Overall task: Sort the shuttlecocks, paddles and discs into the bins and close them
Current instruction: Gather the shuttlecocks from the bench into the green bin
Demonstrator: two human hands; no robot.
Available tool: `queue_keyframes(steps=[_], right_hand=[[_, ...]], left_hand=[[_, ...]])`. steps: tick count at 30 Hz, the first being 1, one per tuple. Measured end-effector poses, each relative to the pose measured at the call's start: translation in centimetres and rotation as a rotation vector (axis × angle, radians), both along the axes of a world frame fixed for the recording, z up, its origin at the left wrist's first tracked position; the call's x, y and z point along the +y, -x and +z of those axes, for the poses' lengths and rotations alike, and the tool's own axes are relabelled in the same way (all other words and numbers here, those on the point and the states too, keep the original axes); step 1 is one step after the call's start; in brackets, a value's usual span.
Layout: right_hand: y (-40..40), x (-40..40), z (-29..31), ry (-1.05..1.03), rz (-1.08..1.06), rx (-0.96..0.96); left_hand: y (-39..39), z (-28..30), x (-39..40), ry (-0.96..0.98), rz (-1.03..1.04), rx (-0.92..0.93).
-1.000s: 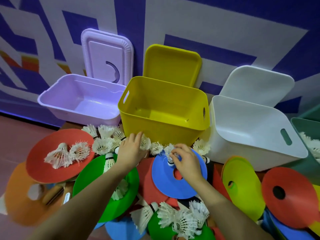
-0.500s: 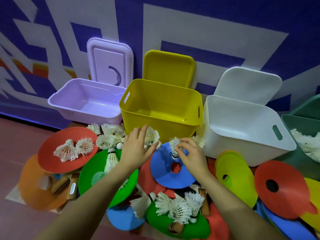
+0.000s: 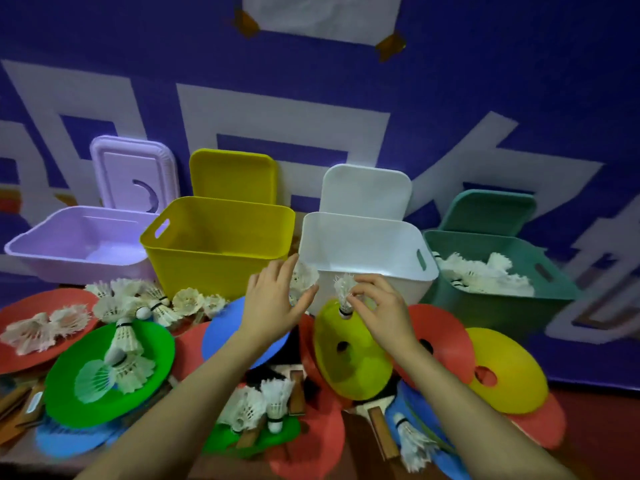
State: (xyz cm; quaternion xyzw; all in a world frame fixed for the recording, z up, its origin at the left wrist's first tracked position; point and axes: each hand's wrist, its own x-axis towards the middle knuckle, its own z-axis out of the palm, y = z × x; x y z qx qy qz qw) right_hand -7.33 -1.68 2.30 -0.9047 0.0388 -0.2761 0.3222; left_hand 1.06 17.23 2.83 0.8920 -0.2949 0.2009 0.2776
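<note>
my left hand [image 3: 273, 299] is raised in front of the white plastic bin [image 3: 367, 258], fingers loosely cupped round a white feather shuttlecock [image 3: 304, 277]. my right hand [image 3: 377, 306] pinches a second feather shuttlecock [image 3: 344, 292] by its skirt, cork down, just above the yellow-green plastic disc [image 3: 349, 355]. beside the white bin, the teal plastic bin [image 3: 540, 299] already holds shuttlecocks.

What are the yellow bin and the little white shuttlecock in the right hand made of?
Yellow bin: likely moulded plastic, smooth with a slight sheen and a cut-out handle. White shuttlecock pinched by the right hand: frayed skirt looks like feathers, perhaps synthetic.
</note>
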Motion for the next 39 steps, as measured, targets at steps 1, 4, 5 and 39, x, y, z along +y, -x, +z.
queue_keyframes(steps=[1,4,5,39], right_hand=[[1.0,-1.4,0.4,-0.006,-0.011,-0.015],[4.0,-5.5,1.4,-0.022,-0.038,-0.038],[5.0,-6.9,1.6,-0.012,-0.054,-0.045],[-6.4,-40.4,-1.4,-0.101,-0.646,0.069]], left_hand=[[0.8,0.3,-1.6,0.011,-0.008,-0.011],[3.1,1.4,-6.5,0.048,-0.021,-0.013],[3.8,1.7,-8.1,0.054,-0.03,-0.009],[-7.0,-2.8,-46.2,-0.167,-0.359,0.404]])
